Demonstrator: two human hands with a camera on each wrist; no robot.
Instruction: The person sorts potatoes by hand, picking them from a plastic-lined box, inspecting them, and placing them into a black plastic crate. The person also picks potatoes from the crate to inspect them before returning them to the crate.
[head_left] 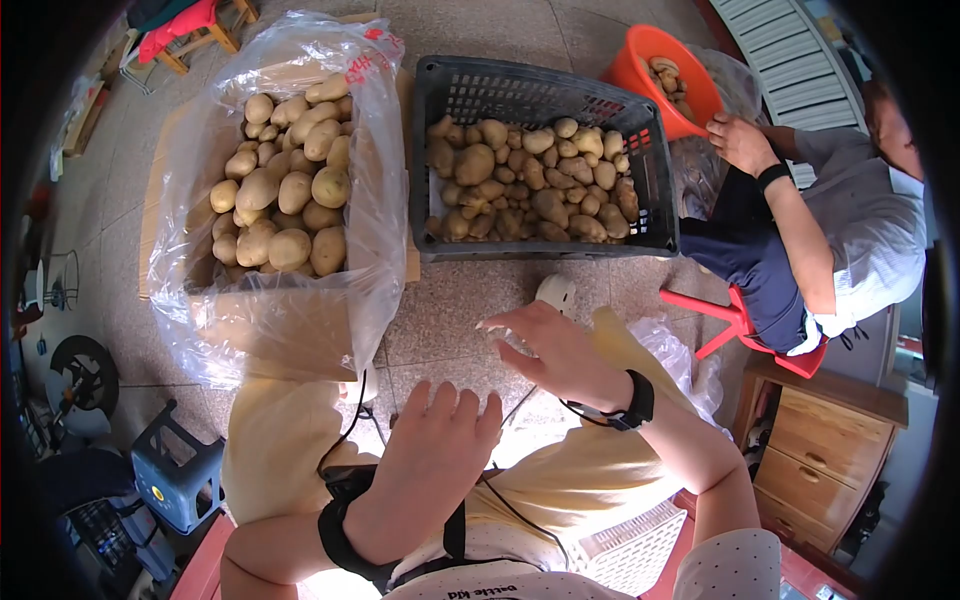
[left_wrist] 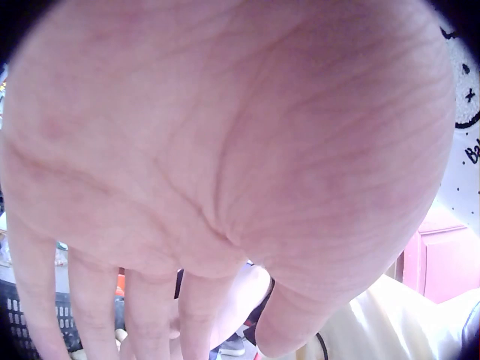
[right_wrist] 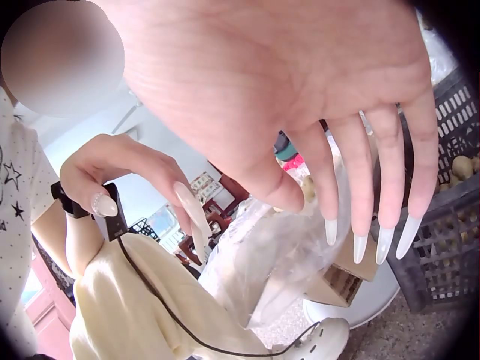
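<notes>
My left hand [head_left: 425, 465] is raised above my lap, fingers extended and a little bent, holding nothing. My right hand [head_left: 555, 350] hangs in the air beside it, fingers extended, also empty. In the left wrist view the palm of the left hand [left_wrist: 225, 150] fills most of the picture. The right wrist view shows the right hand [right_wrist: 315, 97] with its long pale nails spread. Beyond the hands, potatoes [head_left: 290, 190] lie in a plastic-lined cardboard box [head_left: 270, 325], and smaller potatoes [head_left: 550, 205] lie in a black crate [head_left: 540, 85].
A person in a grey shirt [head_left: 870, 230] sits on a red stool [head_left: 735, 315] at the right, one hand at an orange basin [head_left: 635, 75] holding potatoes. A blue stool [head_left: 175, 470] stands at the lower left, a wooden cabinet [head_left: 815, 450] at the lower right. A cable crosses my lap.
</notes>
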